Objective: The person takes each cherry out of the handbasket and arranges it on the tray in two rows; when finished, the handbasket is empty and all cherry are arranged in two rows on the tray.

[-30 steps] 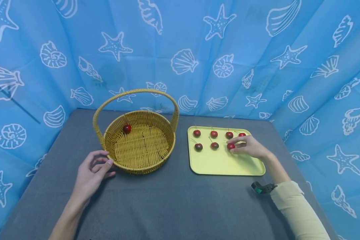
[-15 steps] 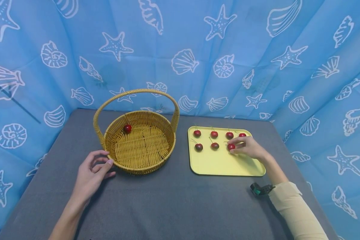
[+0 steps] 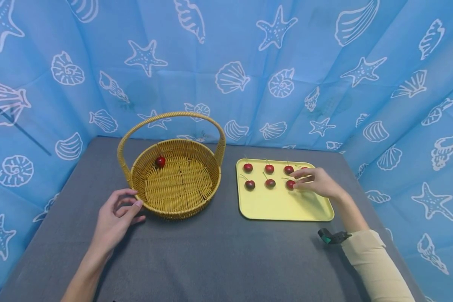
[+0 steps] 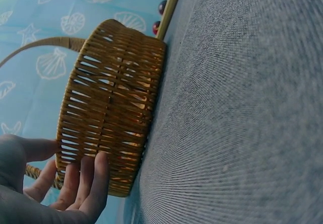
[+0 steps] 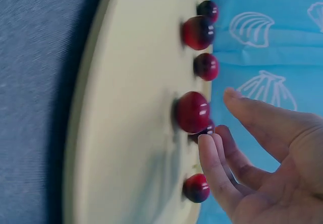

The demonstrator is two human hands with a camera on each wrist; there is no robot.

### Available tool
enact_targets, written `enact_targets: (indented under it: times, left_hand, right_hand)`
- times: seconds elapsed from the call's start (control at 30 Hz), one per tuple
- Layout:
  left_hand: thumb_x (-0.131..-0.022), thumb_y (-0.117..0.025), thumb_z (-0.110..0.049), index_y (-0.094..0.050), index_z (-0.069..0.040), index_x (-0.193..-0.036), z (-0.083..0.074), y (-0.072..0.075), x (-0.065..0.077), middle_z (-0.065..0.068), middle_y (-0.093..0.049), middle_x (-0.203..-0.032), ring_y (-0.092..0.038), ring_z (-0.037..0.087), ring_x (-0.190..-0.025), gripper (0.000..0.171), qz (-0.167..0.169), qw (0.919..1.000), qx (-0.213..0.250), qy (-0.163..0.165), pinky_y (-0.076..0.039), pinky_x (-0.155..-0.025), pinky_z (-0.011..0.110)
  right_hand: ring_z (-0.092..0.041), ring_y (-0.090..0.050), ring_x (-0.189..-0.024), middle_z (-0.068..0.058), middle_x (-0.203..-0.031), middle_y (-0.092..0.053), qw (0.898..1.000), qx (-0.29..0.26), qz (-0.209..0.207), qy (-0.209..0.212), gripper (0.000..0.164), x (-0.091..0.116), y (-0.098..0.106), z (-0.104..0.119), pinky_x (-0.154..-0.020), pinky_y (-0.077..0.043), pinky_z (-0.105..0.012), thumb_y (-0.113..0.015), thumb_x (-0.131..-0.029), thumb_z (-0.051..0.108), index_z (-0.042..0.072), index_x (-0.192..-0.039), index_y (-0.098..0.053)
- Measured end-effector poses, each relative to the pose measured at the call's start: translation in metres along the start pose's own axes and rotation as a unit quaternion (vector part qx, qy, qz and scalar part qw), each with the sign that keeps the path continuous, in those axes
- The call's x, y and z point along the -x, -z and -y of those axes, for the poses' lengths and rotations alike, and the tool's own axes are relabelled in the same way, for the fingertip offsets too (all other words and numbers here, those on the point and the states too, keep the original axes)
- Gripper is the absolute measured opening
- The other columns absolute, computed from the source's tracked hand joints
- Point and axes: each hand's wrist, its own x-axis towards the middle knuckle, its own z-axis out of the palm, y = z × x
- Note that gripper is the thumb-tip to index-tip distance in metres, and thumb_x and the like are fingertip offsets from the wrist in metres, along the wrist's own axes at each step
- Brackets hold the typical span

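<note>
The left hand [image 3: 117, 216] holds the near left rim of a yellow woven basket [image 3: 177, 212]; in the left wrist view its thumb meets the rim and its curved fingers [image 4: 101, 176] lie against the outer wall. Inside the basket sits one dark red cherry [image 3: 160, 162]. Over the right part of a pale yellow tray [image 3: 275, 207] reaches the right hand [image 3: 317, 182], thumb and fingers parted beside a cherry [image 3: 290, 184] in the front row. In the right wrist view that cherry [image 5: 192, 112] rests on the tray, and nothing is gripped.
Several other cherries stand in two rows on the tray, one [image 3: 304, 169] partly behind the right hand. The basket's tall arched handle [image 3: 181, 113] rises above it. A grey cloth [image 3: 211, 256] covers the table; a blue shell-patterned curtain [image 3: 196, 75] hangs behind.
The right hand's fingers have parted from the front-row cherry and moved slightly up and right; the cherry stays on the tray. The left hand and basket have not moved.
</note>
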Motion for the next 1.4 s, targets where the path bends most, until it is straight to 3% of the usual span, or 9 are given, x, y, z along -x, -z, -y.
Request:
enact_targets:
  times: [0.27,0.6,0.8,0.93,1.0,1.1,1.27,1.4]
  left_hand:
    - [-0.109,-0.069,-0.031,-0.048,-0.007,-0.148,0.0,0.0,-0.001,0.002,-0.058,-0.117,-0.075,0.013,-0.093,0.051,-0.002,1.0,-0.001,0.0,-0.073,-0.083,0.029]
    - [-0.109,-0.069,-0.03,-0.049,-0.006,-0.147,0.001,0.001,0.0,0.001,-0.058,-0.115,-0.075,0.013,-0.092,0.05,-0.002,1.0,0.003,-0.003,-0.073,-0.082,0.03]
    - [-0.109,-0.069,-0.031,-0.048,-0.007,-0.148,0.001,0.001,0.0,0.001,-0.058,-0.117,-0.075,0.013,-0.093,0.05,0.001,1.0,0.003,0.001,-0.073,-0.083,0.03]
    - [-0.109,-0.069,-0.031,-0.048,-0.007,-0.148,0.0,0.001,0.0,0.001,-0.058,-0.116,-0.075,0.013,-0.093,0.05,0.003,1.0,0.005,0.001,-0.073,-0.083,0.03]
    - [-0.109,-0.069,-0.03,-0.048,-0.007,-0.147,0.0,0.001,0.001,0.001,-0.058,-0.116,-0.075,0.013,-0.092,0.05,0.003,1.0,0.004,-0.002,-0.073,-0.083,0.03]
    - [-0.109,-0.069,-0.03,-0.048,-0.005,-0.147,0.0,0.0,0.001,0.002,-0.057,-0.116,-0.075,0.013,-0.091,0.05,0.002,1.0,0.002,-0.007,-0.073,-0.083,0.029]
    - [-0.109,-0.069,-0.031,-0.049,-0.006,-0.147,0.0,0.0,0.0,0.002,-0.058,-0.116,-0.075,0.013,-0.092,0.05,0.001,1.0,0.001,-0.002,-0.073,-0.083,0.03]
    - [-0.109,-0.069,-0.031,-0.049,-0.007,-0.148,0.0,0.0,0.0,0.002,-0.058,-0.116,-0.075,0.014,-0.093,0.05,0.0,1.0,0.002,0.002,-0.074,-0.083,0.031]
  right_hand:
    - [-0.023,-0.072,-0.118,-0.018,-0.145,-0.071,1.0,0.01,-0.014,0.016,0.044,0.004,0.006,0.033,-0.091,-0.062,-0.015,-0.081,-0.1,0.022,0.007,-0.14,-0.071]
    - [-0.016,-0.074,-0.108,-0.009,-0.129,-0.076,0.998,-0.015,-0.024,0.06,0.037,0.009,-0.002,0.088,-0.087,-0.064,-0.02,-0.084,-0.098,0.027,0.016,-0.132,-0.076]
    - [-0.013,-0.077,-0.101,-0.01,-0.125,-0.076,0.994,-0.053,-0.001,0.093,0.034,0.008,-0.014,0.113,-0.072,-0.066,-0.026,-0.082,-0.099,0.021,0.015,-0.132,-0.075]
    - [-0.012,-0.075,-0.083,-0.009,-0.118,-0.076,0.991,-0.077,0.015,0.106,0.033,0.006,-0.023,0.131,-0.048,-0.049,-0.023,-0.082,-0.099,0.019,0.017,-0.131,-0.076]
    - [-0.014,-0.074,-0.081,-0.01,-0.119,-0.075,0.988,-0.09,0.027,0.12,0.032,0.003,-0.028,0.141,-0.045,-0.048,-0.024,-0.082,-0.099,0.017,0.016,-0.131,-0.075]
    - [-0.017,-0.075,-0.09,-0.011,-0.123,-0.074,0.983,-0.102,0.046,0.143,0.031,-0.002,-0.036,0.157,-0.051,-0.056,-0.025,-0.081,-0.1,0.015,0.015,-0.13,-0.075]
    - [-0.021,-0.077,-0.101,-0.007,-0.127,-0.075,0.978,-0.104,0.071,0.165,0.03,-0.016,-0.048,0.181,-0.058,-0.06,-0.026,-0.08,-0.101,0.018,0.018,-0.131,-0.076]
    - [-0.024,-0.075,-0.119,-0.006,-0.13,-0.076,0.968,-0.1,0.086,0.212,0.031,-0.034,-0.061,0.201,-0.098,-0.069,-0.032,-0.08,-0.1,0.014,0.014,-0.131,-0.076]
